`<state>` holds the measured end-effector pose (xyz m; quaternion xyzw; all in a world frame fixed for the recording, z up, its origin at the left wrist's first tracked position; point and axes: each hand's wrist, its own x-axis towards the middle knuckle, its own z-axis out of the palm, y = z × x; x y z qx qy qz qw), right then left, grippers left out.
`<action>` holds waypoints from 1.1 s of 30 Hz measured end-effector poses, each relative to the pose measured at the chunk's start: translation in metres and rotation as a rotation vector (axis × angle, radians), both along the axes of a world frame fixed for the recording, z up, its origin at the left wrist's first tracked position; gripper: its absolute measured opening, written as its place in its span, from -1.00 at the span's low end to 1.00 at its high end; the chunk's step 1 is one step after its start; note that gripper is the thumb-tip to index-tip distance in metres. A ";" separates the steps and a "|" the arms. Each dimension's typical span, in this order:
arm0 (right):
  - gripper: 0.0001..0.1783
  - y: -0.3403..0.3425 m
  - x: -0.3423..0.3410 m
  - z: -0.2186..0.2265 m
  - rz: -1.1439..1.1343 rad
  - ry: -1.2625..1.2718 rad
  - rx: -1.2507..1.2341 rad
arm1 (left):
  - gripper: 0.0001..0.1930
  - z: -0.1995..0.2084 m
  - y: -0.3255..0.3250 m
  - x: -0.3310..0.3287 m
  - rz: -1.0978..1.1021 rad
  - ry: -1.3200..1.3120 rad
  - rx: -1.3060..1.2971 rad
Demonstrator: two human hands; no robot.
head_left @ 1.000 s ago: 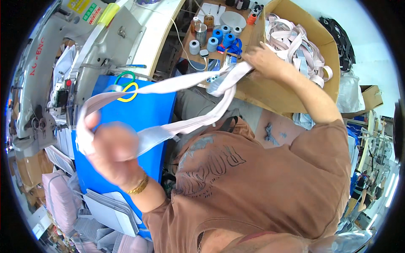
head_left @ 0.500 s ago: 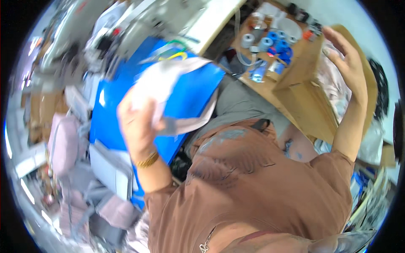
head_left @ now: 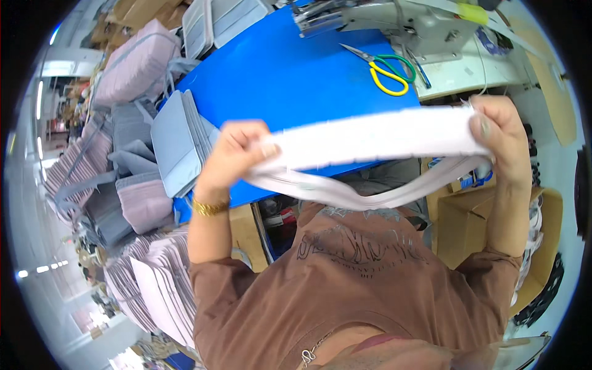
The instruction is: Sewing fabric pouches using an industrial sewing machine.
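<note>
A pale pink fabric band (head_left: 370, 137) is stretched between my two hands above the near edge of a blue tabletop (head_left: 246, 80). It forms a loop, its second strip sagging below the taut upper one. My left hand (head_left: 237, 154), a gold bracelet at its wrist, pinches the left end with the thumb in front. At the other end, my right hand (head_left: 502, 135) is closed round the band, and loose threads stick out there. Scissors (head_left: 385, 71) with one yellow and one green handle lie on the blue surface beyond the band.
A sewing machine (head_left: 413, 28) stands at the far right of the table. Grey folded fabric pieces (head_left: 179, 145) and pink bundles (head_left: 139, 61) are stacked at the left, with more pink panels (head_left: 163, 296) below. A cardboard box (head_left: 459, 225) stands right of my lap.
My right hand, open and raised over the cardboard box before, now grips the band's right end. The band has been pulled out straight between both hands. The view has swung toward the table.
</note>
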<state>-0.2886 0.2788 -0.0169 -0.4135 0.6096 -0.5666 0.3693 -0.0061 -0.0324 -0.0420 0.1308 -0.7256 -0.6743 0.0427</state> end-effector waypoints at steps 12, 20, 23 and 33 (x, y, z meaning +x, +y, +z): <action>-0.81 -0.134 0.054 -0.080 0.128 0.298 0.159 | -0.84 -0.031 -0.095 0.047 0.936 0.377 -0.986; -0.74 -0.158 0.062 -0.153 0.141 -0.005 0.325 | -0.85 -0.125 -0.050 0.161 1.095 -0.093 -1.196; -0.69 -0.159 0.060 -0.157 0.183 0.013 0.422 | -0.81 -0.135 -0.052 0.161 1.082 -0.187 -1.290; -0.67 -0.157 0.084 -0.162 0.211 -0.154 0.323 | -0.92 -0.146 -0.061 0.139 1.120 -0.158 -1.376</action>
